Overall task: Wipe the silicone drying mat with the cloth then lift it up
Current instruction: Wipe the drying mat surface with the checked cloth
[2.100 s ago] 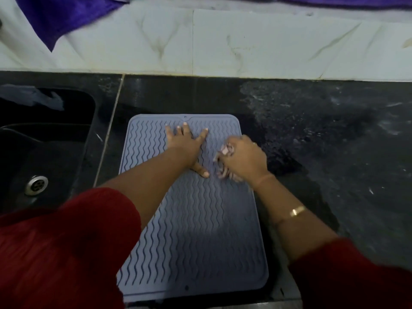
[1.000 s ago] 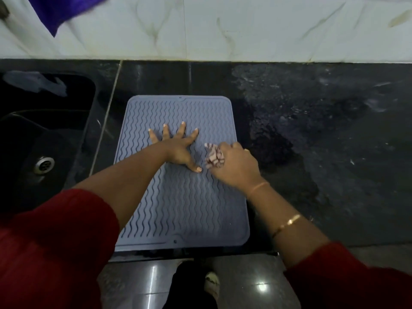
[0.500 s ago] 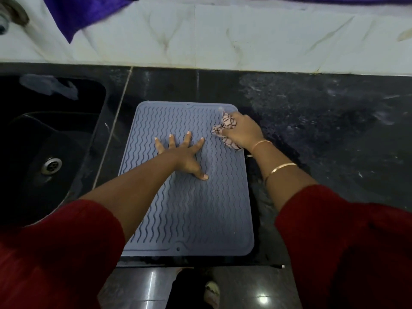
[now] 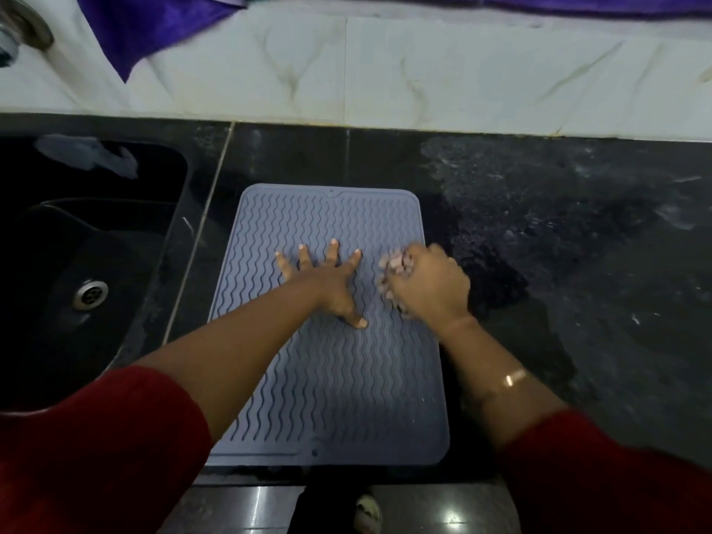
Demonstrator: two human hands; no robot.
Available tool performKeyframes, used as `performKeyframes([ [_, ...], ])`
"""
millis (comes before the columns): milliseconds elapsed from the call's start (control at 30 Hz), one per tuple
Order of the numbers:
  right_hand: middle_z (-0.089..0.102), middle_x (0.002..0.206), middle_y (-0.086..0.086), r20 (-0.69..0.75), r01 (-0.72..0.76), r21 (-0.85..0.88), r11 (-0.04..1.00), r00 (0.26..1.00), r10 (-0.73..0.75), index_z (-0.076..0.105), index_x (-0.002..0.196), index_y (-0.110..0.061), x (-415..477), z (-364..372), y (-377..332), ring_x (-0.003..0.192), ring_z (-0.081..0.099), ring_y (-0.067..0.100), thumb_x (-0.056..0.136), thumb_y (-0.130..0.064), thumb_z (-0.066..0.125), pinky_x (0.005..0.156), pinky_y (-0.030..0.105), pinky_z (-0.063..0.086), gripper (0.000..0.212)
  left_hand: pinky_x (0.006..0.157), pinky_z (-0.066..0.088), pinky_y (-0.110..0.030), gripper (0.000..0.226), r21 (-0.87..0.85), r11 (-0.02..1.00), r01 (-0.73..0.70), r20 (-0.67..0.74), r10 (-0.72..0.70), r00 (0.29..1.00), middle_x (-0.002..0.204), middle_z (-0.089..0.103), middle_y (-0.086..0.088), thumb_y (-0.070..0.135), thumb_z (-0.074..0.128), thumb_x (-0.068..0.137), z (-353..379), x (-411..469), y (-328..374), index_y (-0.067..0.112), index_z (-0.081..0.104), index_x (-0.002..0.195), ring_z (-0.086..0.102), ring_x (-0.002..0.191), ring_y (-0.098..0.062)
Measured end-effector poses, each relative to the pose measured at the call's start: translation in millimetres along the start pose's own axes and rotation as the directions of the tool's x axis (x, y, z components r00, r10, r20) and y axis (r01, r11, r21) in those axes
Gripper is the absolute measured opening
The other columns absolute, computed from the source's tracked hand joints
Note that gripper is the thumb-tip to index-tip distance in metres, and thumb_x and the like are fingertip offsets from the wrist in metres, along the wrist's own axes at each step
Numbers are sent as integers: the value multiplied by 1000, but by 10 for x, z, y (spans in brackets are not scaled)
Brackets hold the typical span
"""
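A grey-blue silicone drying mat (image 4: pixel 346 379) with wavy ridges lies flat on the black counter (image 4: pixel 578 264), its near edge at the counter's front. My left hand (image 4: pixel 327 283) rests flat on the mat's middle with fingers spread wide. My right hand (image 4: pixel 431 287) is closed around a small bunched pink patterned cloth (image 4: pixel 393 267), pressed on the mat near its right edge. The cloth is blurred and mostly hidden under the fingers.
A black sink (image 4: pixel 88 264) with a metal drain (image 4: pixel 90 294) sits left of the mat. A white marble backsplash (image 4: pixel 385 71) runs behind, with purple fabric (image 4: pixel 154 28) hanging over it and a tap (image 4: pixel 19 28) at top left. A wet patch spreads on the counter right of the mat.
My right hand has dragged the cloth from the mat's far right corner back toward me along the right side. My left hand has stayed pressed on the mat's middle.
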State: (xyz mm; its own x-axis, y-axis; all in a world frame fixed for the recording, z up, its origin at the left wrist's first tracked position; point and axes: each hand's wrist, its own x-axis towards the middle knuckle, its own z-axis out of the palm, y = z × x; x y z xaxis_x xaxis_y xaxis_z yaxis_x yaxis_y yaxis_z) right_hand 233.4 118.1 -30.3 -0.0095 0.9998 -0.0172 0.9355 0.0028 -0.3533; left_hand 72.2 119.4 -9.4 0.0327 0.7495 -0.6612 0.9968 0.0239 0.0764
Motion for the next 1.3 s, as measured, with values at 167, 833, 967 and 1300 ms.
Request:
performKeyframes([
  [167, 48, 122, 19, -2, -78, 153, 985, 997, 79, 50, 121, -15, 1083, -26, -76, 110, 51, 41, 87, -36, 58, 85, 41, 46, 41, 103, -18, -70, 119, 3, 1000, -7, 27, 7, 1000, 153, -34, 5, 68, 66, 69, 6, 46, -26, 44, -23, 144, -30, 138, -42],
  [833, 46, 125, 20, 2, -16, -26, 1000, 1000, 16, 51, 122, -16, 1533, 13, -215, 114, 48, 41, 89, -28, 56, 85, 41, 45, 36, 104, -21, -67, 119, 85, 996, -24, 30, 21, 999, 152, -36, 3, 72, 62, 69, -14, 75, -33, 42, -27, 143, -30, 137, -45],
  [967, 49, 120, 21, 49, -25, 4, 1000, 998, 25, 54, 115, -17, 1287, 11, -131, 109, 51, 42, 87, -38, 56, 82, 40, 45, 35, 104, -21, -67, 119, 103, 995, -13, 31, 10, 999, 152, -36, 3, 74, 60, 69, -19, 70, -25, 42, -27, 142, -29, 137, -45],
  [1300, 45, 115, 9, 92, -67, -105, 992, 993, 77, 46, 126, -25, -489, -57, -17, 103, 53, 30, 85, -48, 55, 73, 35, 47, 48, 103, -22, -67, 121, 80, 997, -7, 28, 5, 1000, 150, -38, 3, 74, 62, 68, 16, 89, -28, 42, -28, 142, -31, 136, -46],
])
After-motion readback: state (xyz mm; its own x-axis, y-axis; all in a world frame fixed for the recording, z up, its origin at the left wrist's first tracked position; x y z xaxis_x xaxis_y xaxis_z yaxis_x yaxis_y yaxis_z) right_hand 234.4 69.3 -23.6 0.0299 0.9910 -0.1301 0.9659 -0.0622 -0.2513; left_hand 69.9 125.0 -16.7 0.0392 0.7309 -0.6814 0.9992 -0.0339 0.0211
